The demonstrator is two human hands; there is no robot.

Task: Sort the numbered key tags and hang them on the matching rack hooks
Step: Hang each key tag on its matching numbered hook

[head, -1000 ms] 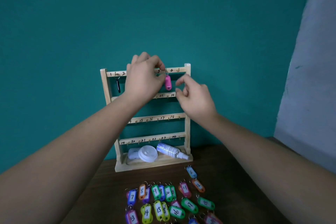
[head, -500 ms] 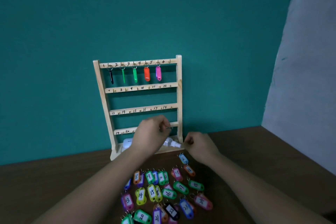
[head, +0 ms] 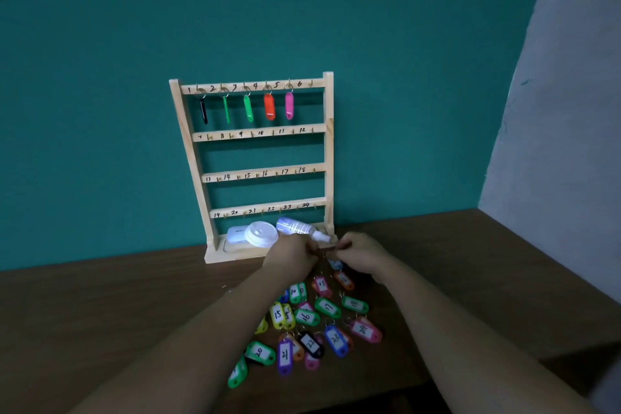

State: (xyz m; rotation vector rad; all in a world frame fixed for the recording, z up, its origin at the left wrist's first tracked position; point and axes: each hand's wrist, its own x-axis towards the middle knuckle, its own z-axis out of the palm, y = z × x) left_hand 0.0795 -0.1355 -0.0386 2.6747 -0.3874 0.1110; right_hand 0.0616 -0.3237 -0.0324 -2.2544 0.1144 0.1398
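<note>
The wooden rack (head: 329,151) stands against the teal wall, with four numbered rows of hooks. On its top row hang a black tag (head: 203,110), two green tags (head: 226,108) (head: 248,107), an orange tag (head: 269,106) and a pink tag (head: 289,105), on hooks 1 to 5. Hook 6 (head: 311,83) is bare. Several numbered tags (head: 327,307) lie in a pile on the table. My left hand (head: 292,254) and right hand (head: 361,254) meet, fingers curled, over the ring of a blue tag (head: 335,265) at the pile's far end, and seem to pinch it.
On the rack's base lie a white case (head: 236,234), a white lid (head: 261,233) and a small spray bottle (head: 299,227), just beyond my hands. The brown table (head: 100,312) ends at a grey wall (head: 571,144) on the right.
Both hands came down from the top row, where the pink tag now hangs on hook 5, to the table. They have closed in on the blue tag.
</note>
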